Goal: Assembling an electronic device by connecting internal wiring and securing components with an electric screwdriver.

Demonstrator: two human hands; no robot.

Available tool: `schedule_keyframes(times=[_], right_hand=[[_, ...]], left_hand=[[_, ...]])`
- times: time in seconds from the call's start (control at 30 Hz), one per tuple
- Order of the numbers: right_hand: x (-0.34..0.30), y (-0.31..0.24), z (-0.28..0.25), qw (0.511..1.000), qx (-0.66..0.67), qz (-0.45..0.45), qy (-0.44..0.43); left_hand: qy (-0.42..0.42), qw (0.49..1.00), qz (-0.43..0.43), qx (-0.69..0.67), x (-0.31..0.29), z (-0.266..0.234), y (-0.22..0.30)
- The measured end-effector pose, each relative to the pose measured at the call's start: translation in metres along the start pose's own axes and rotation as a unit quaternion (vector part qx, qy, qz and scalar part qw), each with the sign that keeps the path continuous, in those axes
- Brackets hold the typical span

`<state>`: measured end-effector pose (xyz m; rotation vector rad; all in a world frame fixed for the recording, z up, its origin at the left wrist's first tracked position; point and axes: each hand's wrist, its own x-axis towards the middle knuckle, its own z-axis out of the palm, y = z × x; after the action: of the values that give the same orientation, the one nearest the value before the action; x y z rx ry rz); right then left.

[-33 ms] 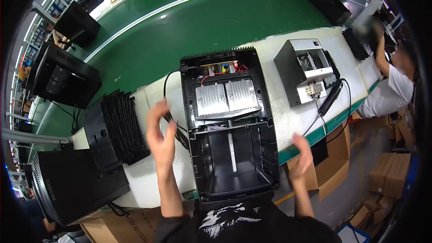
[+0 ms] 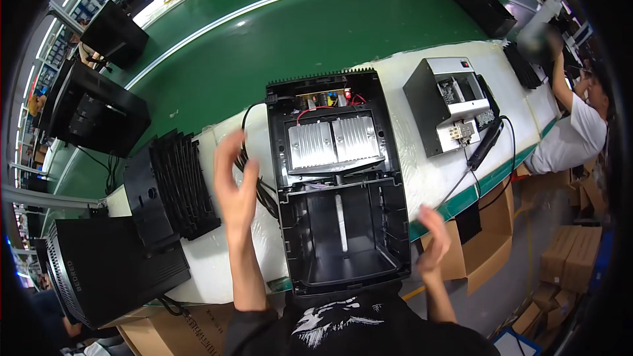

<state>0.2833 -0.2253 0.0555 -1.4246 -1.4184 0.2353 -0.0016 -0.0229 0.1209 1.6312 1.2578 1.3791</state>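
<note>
In front of me a black plastic housing (image 2: 344, 237) lies with its inside facing up. Its far half bears two ribbed silver metal plates (image 2: 335, 142), with a small circuit board (image 2: 320, 99) and red wires beyond them. My left hand (image 2: 236, 191) hovers left of the housing, thumb and fingers apart, holding nothing. Behind its fingers a bundle of black cable (image 2: 265, 199) lies beside the housing. My right hand (image 2: 435, 240) is in the air off the housing's near right side, fingers extended and slightly bent, with nothing in it.
A grey metal box with a power switch (image 2: 422, 109) stands on the right, beside a black electric screwdriver (image 2: 486, 145). Stacked black panels (image 2: 181, 188) and a black casing (image 2: 112, 267) are on the left. An open carton (image 2: 491, 240) sits below the right table edge. A co-worker (image 2: 573, 125) is farther right.
My left hand has risen slightly farther up the housing's left side. My right hand has shifted a little left and nearer to me, toward the housing.
</note>
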Motion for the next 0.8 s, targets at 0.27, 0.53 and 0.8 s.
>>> schedule_keyframes(times=[0.27, 0.53, 0.8], right_hand=[[-0.024, -0.056, 0.03, 0.968, 0.185, 0.171, 0.012], [-0.025, -0.059, 0.031, 0.966, 0.189, 0.173, -0.024], [-0.027, -0.058, 0.036, 0.949, 0.247, 0.197, -0.003]], left_hand=[[-0.231, 0.94, 0.116, 0.224, 0.128, 0.058, -0.013], [-0.218, 0.944, 0.062, 0.24, 0.137, 0.071, -0.022], [-0.167, 0.947, 0.11, 0.252, 0.134, 0.07, -0.04]])
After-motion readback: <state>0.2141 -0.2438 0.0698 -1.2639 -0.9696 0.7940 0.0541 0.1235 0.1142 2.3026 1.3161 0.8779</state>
